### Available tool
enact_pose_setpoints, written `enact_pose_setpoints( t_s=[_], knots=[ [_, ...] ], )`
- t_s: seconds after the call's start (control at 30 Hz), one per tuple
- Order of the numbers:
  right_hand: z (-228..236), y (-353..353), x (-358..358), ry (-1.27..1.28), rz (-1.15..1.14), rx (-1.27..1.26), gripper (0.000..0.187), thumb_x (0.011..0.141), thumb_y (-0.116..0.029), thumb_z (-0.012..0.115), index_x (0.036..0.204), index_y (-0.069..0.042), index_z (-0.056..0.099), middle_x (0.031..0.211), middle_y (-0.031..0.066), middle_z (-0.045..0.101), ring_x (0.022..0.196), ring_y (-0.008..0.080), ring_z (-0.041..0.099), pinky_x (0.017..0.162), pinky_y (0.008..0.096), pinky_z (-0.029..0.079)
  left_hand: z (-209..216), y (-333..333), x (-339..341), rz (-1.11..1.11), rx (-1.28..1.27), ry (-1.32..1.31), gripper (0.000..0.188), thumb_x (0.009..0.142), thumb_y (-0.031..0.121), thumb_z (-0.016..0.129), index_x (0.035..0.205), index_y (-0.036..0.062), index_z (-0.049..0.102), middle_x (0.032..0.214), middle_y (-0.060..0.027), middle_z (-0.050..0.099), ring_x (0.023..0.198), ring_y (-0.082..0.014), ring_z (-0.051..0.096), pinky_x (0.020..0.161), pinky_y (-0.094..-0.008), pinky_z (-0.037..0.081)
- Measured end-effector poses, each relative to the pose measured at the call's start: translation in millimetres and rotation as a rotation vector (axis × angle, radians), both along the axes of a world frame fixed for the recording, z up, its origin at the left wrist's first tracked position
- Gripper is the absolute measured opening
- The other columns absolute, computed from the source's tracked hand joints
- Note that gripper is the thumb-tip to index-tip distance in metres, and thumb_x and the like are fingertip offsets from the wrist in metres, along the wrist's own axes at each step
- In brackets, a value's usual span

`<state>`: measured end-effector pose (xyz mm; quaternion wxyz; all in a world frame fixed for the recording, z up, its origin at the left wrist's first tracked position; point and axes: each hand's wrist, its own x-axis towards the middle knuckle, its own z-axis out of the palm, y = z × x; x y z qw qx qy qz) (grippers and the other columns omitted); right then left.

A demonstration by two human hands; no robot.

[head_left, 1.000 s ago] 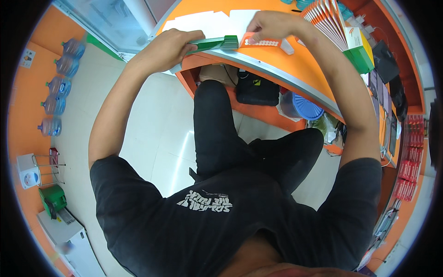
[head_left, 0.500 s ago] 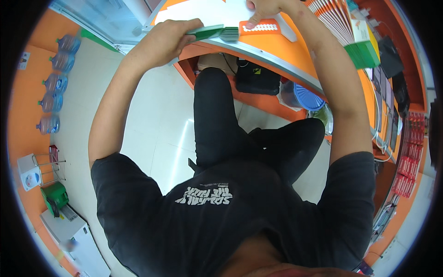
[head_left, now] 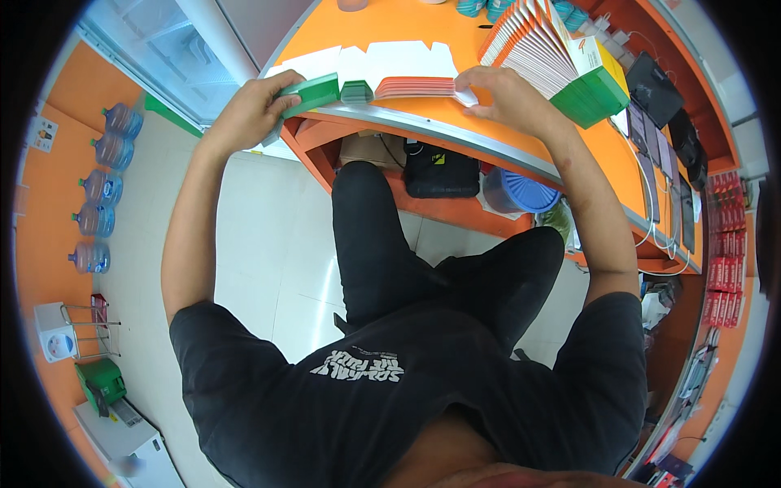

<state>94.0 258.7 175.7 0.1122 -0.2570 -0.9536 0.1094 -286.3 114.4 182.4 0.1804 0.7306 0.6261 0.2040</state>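
A stack of flattened cardboard cartons (head_left: 407,61), white inside with green and orange panels, lies along the front edge of the orange desk. At its left end my left hand (head_left: 259,112) is closed on the green panel, thumb on top, and that end sticks out past the desk corner. The layered orange edges show in the middle. My right hand (head_left: 508,96) is at the other end, with thumb and curved fingers on either side of a white flap. How firmly it grips there is hard to tell.
Fanned orange-and-white folded cartons (head_left: 529,41) stand at the back right beside a green and yellow box (head_left: 592,93). Phones and cables (head_left: 651,154) line the desk's right side. A black bag (head_left: 442,171) and a blue-lidded tub (head_left: 525,192) sit on the shelf below.
The view has shifted, showing more of the desk. My right hand has gone from pressing on the orange panel to the stack's right end. The stack's orange layers now show edge-on.
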Motion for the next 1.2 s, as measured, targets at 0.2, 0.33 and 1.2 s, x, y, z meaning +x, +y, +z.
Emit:
enact_pose_setpoints(
  t_s=[0.2,0.33,1.2],
  knots=[
    [-8,-4,-7,-0.054,0.009,-0.006,0.021,0.095,-0.019,0.065,0.106,-0.002,0.068,0.104,0.0140,0.070,0.097,0.0320,0.066,0.087,0.0408,0.052,-9,-7,12,-0.074,0.115,0.135,0.013,0.097,0.005,0.058,0.109,0.0052,0.062,0.079,-0.0187,0.066,0.070,-0.0347,0.062,0.067,-0.0438,0.047],
    [9,31,-20,-0.218,0.128,-0.061,0.021,0.097,-0.019,0.062,0.102,0.000,0.070,0.101,0.0142,0.069,0.094,0.0320,0.065,0.084,0.0402,0.051,-8,-8,16,-0.077,0.110,0.182,0.016,0.095,0.001,0.058,0.109,0.0041,0.062,0.084,-0.0202,0.067,0.075,-0.0367,0.064,0.069,-0.0441,0.048],
    [22,108,-99,-0.987,-0.248,-0.601,0.048,0.085,-0.045,0.080,0.106,-0.003,0.066,0.096,0.0109,0.075,0.085,0.0237,0.072,0.071,0.0382,0.058,-44,-64,-19,0.095,0.428,0.305,0.020,0.090,0.017,0.074,0.102,0.0016,0.071,0.103,-0.0103,0.070,0.090,-0.0295,0.068,0.077,-0.0407,0.056]
  ],
)
